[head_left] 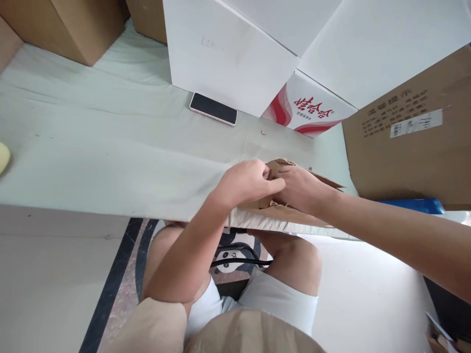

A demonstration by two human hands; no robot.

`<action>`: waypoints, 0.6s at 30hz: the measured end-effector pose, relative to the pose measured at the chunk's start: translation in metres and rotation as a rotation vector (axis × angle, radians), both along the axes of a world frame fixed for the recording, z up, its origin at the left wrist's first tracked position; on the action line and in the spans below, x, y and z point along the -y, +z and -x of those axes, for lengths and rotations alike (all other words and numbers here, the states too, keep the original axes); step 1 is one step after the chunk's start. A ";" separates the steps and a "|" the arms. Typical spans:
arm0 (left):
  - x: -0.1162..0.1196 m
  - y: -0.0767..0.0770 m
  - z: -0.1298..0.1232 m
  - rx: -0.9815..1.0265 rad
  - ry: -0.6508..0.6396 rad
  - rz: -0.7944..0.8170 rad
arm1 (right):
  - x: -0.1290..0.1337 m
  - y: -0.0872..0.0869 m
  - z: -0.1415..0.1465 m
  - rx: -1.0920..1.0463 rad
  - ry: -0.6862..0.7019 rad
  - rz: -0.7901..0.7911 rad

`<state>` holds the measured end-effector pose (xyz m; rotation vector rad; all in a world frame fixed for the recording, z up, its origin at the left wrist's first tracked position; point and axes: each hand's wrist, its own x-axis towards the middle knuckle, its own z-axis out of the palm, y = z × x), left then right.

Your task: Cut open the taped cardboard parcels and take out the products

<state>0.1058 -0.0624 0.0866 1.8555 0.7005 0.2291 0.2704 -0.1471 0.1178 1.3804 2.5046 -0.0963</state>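
Note:
An open brown cardboard box (294, 214) lies at the front edge of the cloth-covered table, its flaps raised. My left hand (252, 181) is closed at the box's left end, fingers curled against a cardboard flap. Reaching in from the right, my right hand (296, 185) is partly inside the opening. Its fingertips are hidden by the cardboard and my left hand, so what it holds cannot be seen.
A phone (213, 109) lies beyond the hands, beside a large white box (228, 54). Behind stands a red-and-white box (305, 108). To the right are a large brown carton (412, 147) and a blue object (419, 205). Brown boxes (66, 29) stand far left.

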 end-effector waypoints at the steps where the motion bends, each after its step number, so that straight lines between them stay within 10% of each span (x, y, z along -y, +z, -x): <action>1: -0.003 0.000 0.003 -0.038 -0.022 0.037 | 0.000 0.003 0.001 0.048 0.050 0.002; 5: -0.012 -0.003 0.009 -0.060 -0.097 0.134 | 0.006 0.017 -0.004 0.101 0.159 0.026; 18: -0.013 0.011 -0.002 -0.124 -0.050 -0.004 | 0.092 0.063 -0.058 -0.063 -0.216 -0.151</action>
